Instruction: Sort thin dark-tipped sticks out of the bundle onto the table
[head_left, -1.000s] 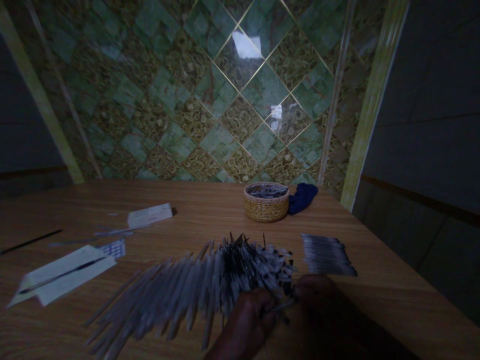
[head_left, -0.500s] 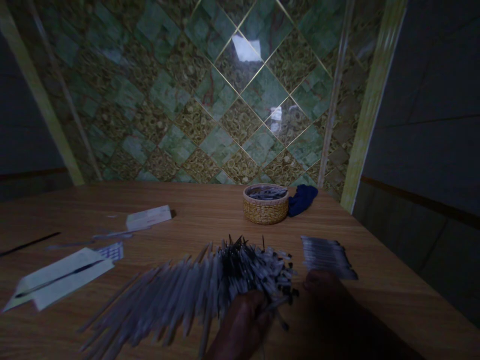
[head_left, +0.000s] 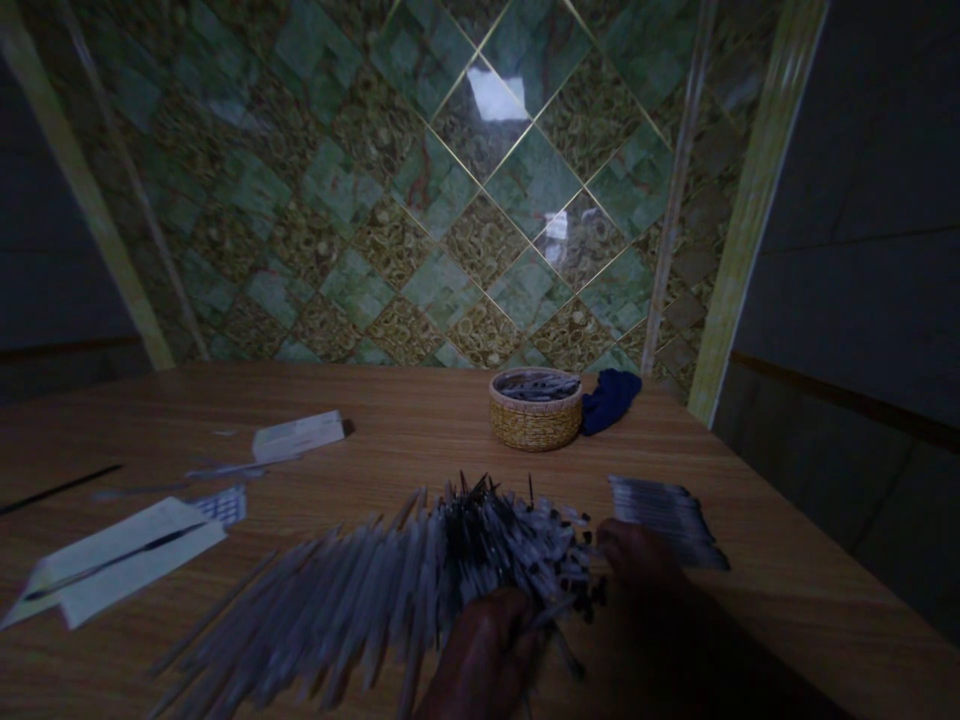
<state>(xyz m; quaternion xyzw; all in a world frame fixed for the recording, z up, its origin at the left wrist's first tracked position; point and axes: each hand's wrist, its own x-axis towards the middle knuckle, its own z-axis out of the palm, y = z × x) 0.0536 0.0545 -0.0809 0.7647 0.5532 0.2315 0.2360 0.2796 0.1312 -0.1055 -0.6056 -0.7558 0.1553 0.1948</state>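
Observation:
A large heap of clear-barrelled pens, many with dark tips or caps, spreads across the wooden table in front of me. My left hand is closed at the heap's near edge, with a pale pen sticking out past its thumb and finger. At the heap's right end is my right hand, its fingers drawn together close to the pen ends; dim light hides whatever is in them. Just beyond that hand lies a neat row of pens, side by side.
Towards the back stands a woven basket of pens, beside a dark blue cloth. On the left are a white box, a folded paper with a dark pen on it, and a thin black stick. A tiled wall rises behind the table.
My right hand has moved slightly left and up, from beside the pen row towards the heap's right end. My left hand stays nearly in place. The view has shifted slightly.

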